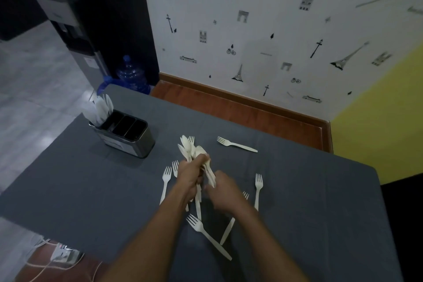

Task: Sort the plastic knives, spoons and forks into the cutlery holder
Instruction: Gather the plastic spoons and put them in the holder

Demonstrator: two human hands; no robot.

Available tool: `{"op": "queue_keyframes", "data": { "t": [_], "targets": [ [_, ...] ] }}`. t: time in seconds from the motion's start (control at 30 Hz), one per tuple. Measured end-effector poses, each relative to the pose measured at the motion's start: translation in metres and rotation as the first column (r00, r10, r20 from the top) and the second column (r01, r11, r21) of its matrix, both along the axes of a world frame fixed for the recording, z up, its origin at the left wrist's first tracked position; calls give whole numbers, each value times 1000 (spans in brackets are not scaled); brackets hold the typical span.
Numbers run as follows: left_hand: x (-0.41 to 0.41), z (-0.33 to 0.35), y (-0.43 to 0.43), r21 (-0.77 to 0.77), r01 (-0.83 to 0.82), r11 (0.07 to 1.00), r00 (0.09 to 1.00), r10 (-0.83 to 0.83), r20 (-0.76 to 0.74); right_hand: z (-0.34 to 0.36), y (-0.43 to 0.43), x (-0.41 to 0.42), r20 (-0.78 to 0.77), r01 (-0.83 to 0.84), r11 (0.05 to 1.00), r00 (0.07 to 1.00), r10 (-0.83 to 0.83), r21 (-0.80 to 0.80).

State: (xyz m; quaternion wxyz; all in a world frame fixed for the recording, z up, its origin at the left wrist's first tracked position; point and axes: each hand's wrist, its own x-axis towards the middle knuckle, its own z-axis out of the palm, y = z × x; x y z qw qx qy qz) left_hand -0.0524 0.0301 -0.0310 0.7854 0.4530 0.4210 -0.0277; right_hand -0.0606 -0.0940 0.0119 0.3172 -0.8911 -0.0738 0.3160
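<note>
Fingers [201, 158] of the left hand [191, 176] are clenched around a bundle of cream plastic spoons [191, 147], held above the middle of the grey-clothed bench [309, 190]. The bundle's long axis runs away from the person, bowls pointing up and toward the far edge, handles emerging below the fist. The right hand [223, 193] is placed just beside the left, its fingers curled at the handle ends of the bundle; whether they are pinching a handle cannot be told. Loose cream plastic forks are scattered on the bench around both hands: one fork [235, 144] lies apart toward the far side, tines pointing left; another fork [258, 190] lies to the right, tines pointing away; a near fork [207, 234] is angled with tines toward the upper left. A rectangular metal cutlery holder [135, 144] with dark compartments stands at the far left of the bench, and white plastic utensils [100, 107] are seen upright in its leftmost compartment.
</note>
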Motion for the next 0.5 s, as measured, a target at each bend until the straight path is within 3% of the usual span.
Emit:
{"op": "queue_keyframes", "data": {
  "t": [0.13,0.23,0.3,0.37,0.43,0.5],
  "targets": [
    [11,9,-4,-34,-134,990,991,134,-3,0,-11,-22,-93,299,906,954,-284,300],
    [15,10,-11,-134,-186,973,981,191,25,-11,1,-33,-165,627,642,760,-629,441],
    [18,9,-19,-156,-193,969,979,200,36,-16,11,-29,-217,784,430,562,-798,448],
    [20,13,-28,-201,-176,964,981,189,48,-16,17,-21,-328,880,262,402,-855,395],
    [18,23,-35,-294,-125,948,986,152,70,-14,21,-14,-414,924,176,315,-854,340],
    [16,30,-38,-334,-81,939,985,127,117,-13,22,-8,-425,922,161,311,-850,352]
  ]
}}
